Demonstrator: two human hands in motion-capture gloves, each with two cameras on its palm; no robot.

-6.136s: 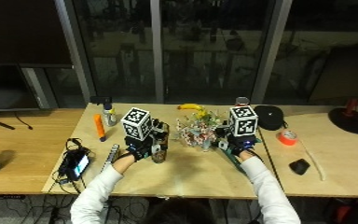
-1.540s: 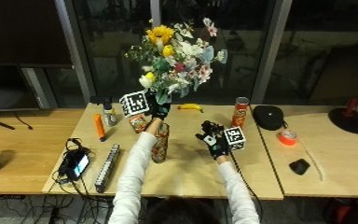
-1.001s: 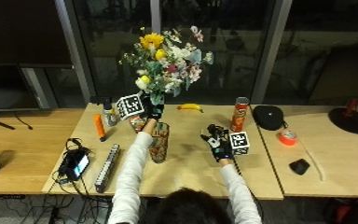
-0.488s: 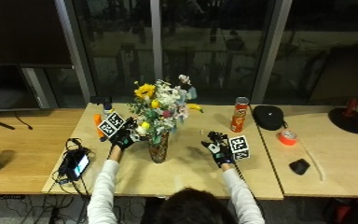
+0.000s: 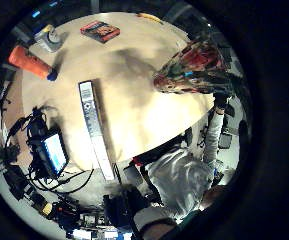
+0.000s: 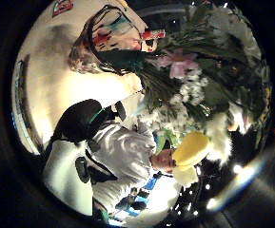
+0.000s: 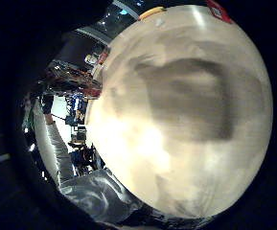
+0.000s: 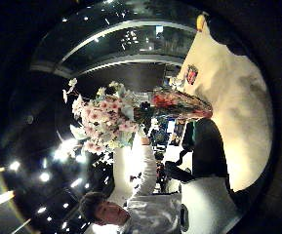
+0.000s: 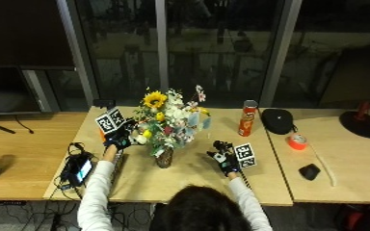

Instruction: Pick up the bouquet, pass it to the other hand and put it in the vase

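Now the bouquet [image 9: 171, 119] is seen standing in the patterned vase [image 9: 165, 158] on the table [image 9: 191, 178]. Left hand [image 9: 119, 137] is raised beside the blooms, right hand [image 9: 225, 157] is rested on the table; finger positions cannot be told. Only the left little-finger palm view shows the vase's painted side [image 5: 191, 67].

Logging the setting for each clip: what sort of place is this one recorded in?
Probably an office or lab workspace at night: wooden tables pushed together before tall dark windows, a monitor on the left, and a cabled device on the tabletop.

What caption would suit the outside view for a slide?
Bouquet standing in the vase on the table, left hand beside the flowers, right hand resting apart on the tabletop.
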